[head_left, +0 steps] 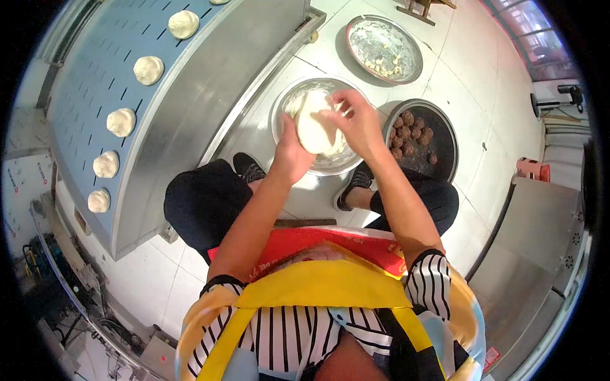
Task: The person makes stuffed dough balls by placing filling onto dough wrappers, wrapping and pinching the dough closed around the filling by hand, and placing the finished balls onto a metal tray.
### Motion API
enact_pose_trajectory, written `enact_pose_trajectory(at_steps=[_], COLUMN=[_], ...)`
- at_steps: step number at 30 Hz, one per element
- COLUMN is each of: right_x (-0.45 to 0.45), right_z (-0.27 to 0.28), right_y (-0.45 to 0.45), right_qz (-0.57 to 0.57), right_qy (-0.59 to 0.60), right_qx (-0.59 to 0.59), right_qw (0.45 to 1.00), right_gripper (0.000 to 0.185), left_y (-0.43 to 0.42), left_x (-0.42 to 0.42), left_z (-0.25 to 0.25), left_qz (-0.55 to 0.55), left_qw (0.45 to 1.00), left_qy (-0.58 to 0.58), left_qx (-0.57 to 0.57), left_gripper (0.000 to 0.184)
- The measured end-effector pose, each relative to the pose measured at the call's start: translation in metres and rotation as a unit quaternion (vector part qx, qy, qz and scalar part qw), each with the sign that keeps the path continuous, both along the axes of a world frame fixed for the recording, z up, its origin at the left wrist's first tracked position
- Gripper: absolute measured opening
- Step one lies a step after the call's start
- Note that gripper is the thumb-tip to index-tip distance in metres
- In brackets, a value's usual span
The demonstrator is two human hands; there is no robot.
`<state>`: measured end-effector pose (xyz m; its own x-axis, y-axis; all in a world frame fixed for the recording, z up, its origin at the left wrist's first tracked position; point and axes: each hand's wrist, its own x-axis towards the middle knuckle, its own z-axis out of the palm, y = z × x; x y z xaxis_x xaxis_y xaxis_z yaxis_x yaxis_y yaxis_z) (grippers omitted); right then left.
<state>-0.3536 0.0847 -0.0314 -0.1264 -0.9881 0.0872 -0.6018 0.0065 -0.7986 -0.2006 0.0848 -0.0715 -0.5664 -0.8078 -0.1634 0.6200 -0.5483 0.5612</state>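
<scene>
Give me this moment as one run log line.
left hand: holding flattened pale dough | right hand: fingers at dough's edge | below: round silver metal bowl | nearby: round black pan of brown balls

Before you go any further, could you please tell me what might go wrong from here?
The soft dough round, held up by the left hand with the right hand at its edge, might sag or tear. The right shoe sits close to the metal bowl and could nudge it. The right knee is near the dark pan and might bump it.
</scene>
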Motion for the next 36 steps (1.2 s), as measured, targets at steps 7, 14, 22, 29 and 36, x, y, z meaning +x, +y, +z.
enact_pose_trajectory(at_steps=[7, 14, 22, 29, 36], right_x=[0.017, 0.007, 0.019, 0.02, 0.041], right_z=[0.002, -0.006, 0.009, -0.012, -0.014], right_y=[0.033, 0.043, 0.048, 0.058, 0.069], right_qz=[-0.024, -0.011, -0.081, -0.049, -0.053], right_qy=[-0.216, -0.378, -0.527, -0.409, -0.371], right_qx=[0.065, 0.118, 0.14, 0.069, 0.007], right_qw=[0.974, 0.918, 0.834, 0.908, 0.927], right_gripper=[0.038, 0.018, 0.019, 0.015, 0.018], left_y=[0.025, 0.033, 0.049, 0.052, 0.046], left_x=[-0.007, -0.002, 0.0, 0.006, -0.008], left_z=[0.013, 0.02, 0.012, 0.031, 0.023], left_qz=[-0.001, 0.03, 0.06, 0.081, 0.208], left_qw=[0.999, 0.996, 0.912, 0.827, 0.959], left_qy=[-0.039, -0.063, -0.343, -0.472, -0.188], left_qx=[-0.036, 0.059, -0.216, -0.295, 0.043], left_gripper=[0.079, 0.051, 0.072, 0.055, 0.042])
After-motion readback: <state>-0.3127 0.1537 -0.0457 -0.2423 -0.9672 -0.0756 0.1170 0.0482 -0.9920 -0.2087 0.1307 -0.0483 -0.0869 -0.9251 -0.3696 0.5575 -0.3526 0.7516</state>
